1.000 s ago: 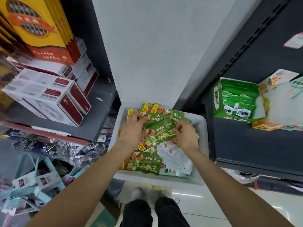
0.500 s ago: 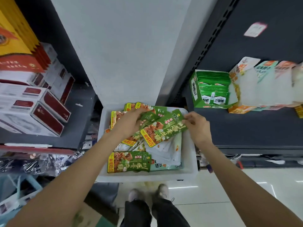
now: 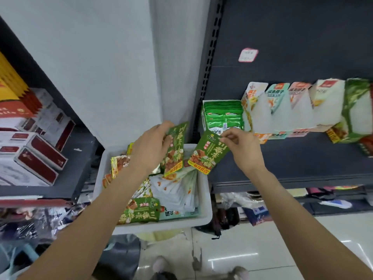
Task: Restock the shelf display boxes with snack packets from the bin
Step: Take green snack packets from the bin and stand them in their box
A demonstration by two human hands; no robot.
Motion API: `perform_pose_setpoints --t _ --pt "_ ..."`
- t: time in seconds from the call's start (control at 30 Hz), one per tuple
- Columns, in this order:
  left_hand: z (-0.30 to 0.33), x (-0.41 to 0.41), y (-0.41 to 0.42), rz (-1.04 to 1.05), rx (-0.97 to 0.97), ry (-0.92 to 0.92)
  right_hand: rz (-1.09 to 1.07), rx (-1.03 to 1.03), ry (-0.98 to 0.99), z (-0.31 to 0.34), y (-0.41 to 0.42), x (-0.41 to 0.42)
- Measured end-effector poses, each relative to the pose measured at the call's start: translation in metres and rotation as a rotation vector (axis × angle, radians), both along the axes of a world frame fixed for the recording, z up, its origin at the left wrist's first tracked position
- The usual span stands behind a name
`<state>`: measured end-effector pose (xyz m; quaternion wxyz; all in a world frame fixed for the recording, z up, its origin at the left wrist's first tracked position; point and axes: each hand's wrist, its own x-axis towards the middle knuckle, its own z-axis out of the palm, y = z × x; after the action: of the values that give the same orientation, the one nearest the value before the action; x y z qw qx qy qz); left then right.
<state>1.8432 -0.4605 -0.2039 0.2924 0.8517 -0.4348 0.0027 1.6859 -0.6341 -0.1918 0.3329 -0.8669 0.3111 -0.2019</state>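
Note:
A white plastic bin [image 3: 203,199] sits low between two shelf units, holding several green and white snack packets [image 3: 173,195]. My left hand [image 3: 149,146] grips a green packet [image 3: 176,146] lifted above the bin. My right hand [image 3: 240,146] pinches the top corner of a second green packet [image 3: 207,154], which hangs just in front of the dark shelf. On that shelf stands a green display box [image 3: 223,116] filled with green sachets, with a row of white display boxes [image 3: 292,108] to its right.
The dark shelf board [image 3: 292,164] has bare room in front of the boxes. Red and white cartons [image 3: 36,156] are stacked on the left shelf. A grey pillar [image 3: 111,67] rises behind the bin. Bagged goods lie under both shelves, and my feet stand on the tiled floor [image 3: 262,249].
Both hands rose out of the bin, each with a green packet. The packets have separated, the right one moving toward the shelf. The view turned right, showing more display boxes.

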Motion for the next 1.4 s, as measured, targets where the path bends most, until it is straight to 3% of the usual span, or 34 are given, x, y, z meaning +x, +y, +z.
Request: perform_pose_setpoints --t 0.3,0.63,1.13,1.4 --pt "0.055 -0.104 -0.127 0.033 -0.034 -0.078 0.034 -0.178 -0.009 0.04 -0.126 -0.119" --pt "0.092 -0.205 -0.296 -0.026 -0.123 -0.01 -0.061 -0.271 0.009 0.068 -0.278 -0.223" --pt "0.105 -0.202 -0.473 -0.203 -0.273 0.067 -0.237 -0.362 -0.05 0.083 -0.445 -0.229" --pt "0.103 -0.203 -0.518 -0.202 -0.256 0.066 -0.119 -0.283 -0.083 0.079 -0.504 -0.212"
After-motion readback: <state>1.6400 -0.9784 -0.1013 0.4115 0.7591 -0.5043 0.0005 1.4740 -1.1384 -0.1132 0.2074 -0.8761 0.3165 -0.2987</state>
